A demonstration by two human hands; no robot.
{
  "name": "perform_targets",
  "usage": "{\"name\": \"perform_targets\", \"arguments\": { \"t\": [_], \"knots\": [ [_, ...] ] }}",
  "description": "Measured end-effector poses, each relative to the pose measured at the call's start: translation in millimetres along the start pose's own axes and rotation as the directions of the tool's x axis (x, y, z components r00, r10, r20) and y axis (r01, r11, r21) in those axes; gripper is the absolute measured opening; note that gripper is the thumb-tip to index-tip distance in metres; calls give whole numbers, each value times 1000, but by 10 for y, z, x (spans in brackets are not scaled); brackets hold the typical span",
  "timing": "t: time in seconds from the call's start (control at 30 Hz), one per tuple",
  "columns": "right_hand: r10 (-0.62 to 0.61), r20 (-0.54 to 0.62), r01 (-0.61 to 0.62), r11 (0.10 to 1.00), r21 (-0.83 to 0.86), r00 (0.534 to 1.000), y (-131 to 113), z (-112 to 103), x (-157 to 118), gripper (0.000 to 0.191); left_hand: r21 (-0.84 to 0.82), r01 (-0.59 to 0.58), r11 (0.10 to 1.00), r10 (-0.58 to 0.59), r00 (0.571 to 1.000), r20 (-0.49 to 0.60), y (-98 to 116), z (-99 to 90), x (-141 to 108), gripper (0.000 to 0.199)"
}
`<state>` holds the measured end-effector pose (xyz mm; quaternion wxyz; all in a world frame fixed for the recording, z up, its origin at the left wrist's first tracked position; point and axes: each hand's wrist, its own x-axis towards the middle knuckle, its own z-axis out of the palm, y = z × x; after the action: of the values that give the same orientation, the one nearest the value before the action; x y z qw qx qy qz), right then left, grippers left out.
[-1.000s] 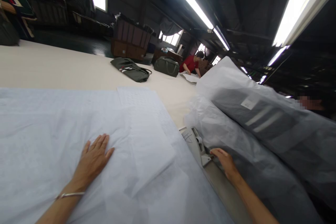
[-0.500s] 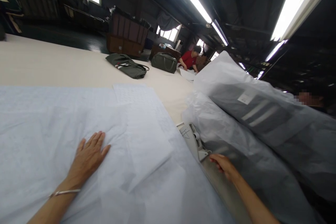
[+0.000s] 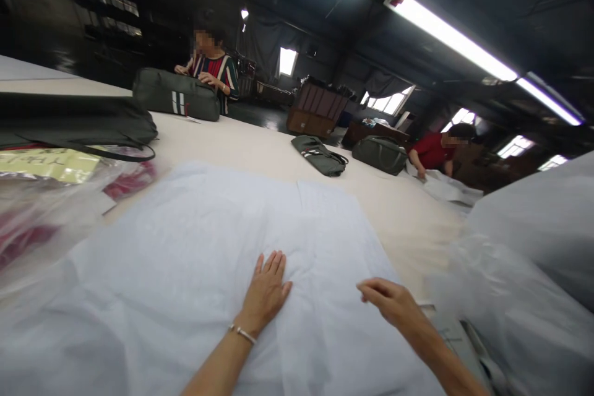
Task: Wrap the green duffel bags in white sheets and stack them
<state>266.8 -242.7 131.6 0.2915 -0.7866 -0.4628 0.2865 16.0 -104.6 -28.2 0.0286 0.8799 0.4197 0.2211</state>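
Note:
White tissue-like sheets (image 3: 185, 247) cover the near part of the table. My left hand (image 3: 266, 291), with a bracelet at the wrist, lies flat on them, fingers stretched out. To its right, my right hand (image 3: 387, 302) is held over the sheets' right side with its fingers closed together; whatever is between the fingertips, if anything, is too small to name. Beneath my right forearm a grey tape dispenser (image 3: 457, 334) shows in part, blurred, at the sheets' right edge.
Wrapped bags (image 3: 520, 297) pile up at the right. At the left lie a dark green bag (image 3: 69, 120) and clear plastic (image 3: 60, 216). Two more green bags (image 3: 320, 156) (image 3: 380, 154) stand farther back. One person (image 3: 218, 71) handles a striped bag (image 3: 174, 96); another (image 3: 434, 151) handles white paper.
The view has swung left, bringing in the striped-top person and the left-hand bags. My right hand has moved from beside the tape dispenser to over the sheets. My left hand stays flat.

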Motion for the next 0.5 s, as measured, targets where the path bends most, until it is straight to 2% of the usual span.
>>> {"name": "perform_targets", "arguments": {
  "t": [0.1,0.2,0.3,0.43,0.5],
  "knots": [
    [-163,194,168,986,-10,967,-742,617,665,26,-24,-11,1000,11,1000,8,-4,16,-9,55],
    [-197,314,239,966,-100,929,-1213,1103,1219,21,-43,-8,999,9,1000,20,-2,31,0,58],
    [-158,389,241,955,-173,907,-1362,1401,1641,13,-81,12,997,-10,1000,28,6,50,3,58],
    [-40,474,202,934,-296,879,-1386,1568,2005,36,-129,39,991,-37,999,17,23,72,-10,58],
    [13,492,184,919,-349,870,-1409,1597,2111,39,-139,42,989,-40,999,18,30,73,-16,59]
  ]
}}
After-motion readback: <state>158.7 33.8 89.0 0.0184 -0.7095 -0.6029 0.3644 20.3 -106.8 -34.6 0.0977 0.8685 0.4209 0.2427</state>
